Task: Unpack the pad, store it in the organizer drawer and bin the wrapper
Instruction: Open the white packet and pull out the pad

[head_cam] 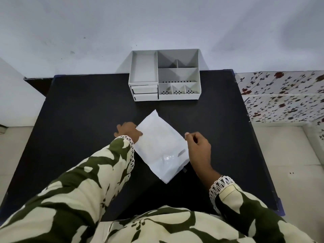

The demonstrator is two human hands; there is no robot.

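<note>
A white wrapped pad (158, 146) lies tilted in the middle of the black table (78, 111). My left hand (128, 131) rests at its left edge, thumb on the wrapper's border. My right hand (199, 146) sits at its right edge with the fingers curled and the thumb and forefinger pinched together near the wrapper's corner. The grey organizer (164, 76) stands at the table's far edge, its two small drawers (145, 92) at the lower left both closed. No bin is in view.
A pale wall rises behind the organizer. To the right of the table is a surface with a floral cover (284, 95). Pale floor shows on both sides. My patterned sleeves fill the near part of the view.
</note>
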